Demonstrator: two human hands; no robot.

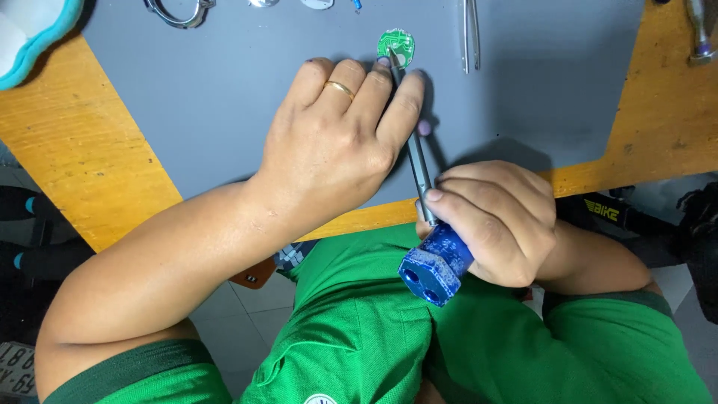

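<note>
Round green circuit board (396, 46) on grey mat (224, 90), right hand (493, 221) closed around screwdriver (426, 224).

A small repair workshop: a worn yellow wooden counter (82, 157) topped with a grey work mat (224, 82), tweezers (470, 34), a small round green circuit board (397, 45), a blue-handled screwdriver (426, 202).

Green short-sleeved shirt with darker cuffs, gold ring (339, 89) on the left hand (329, 142).
</note>
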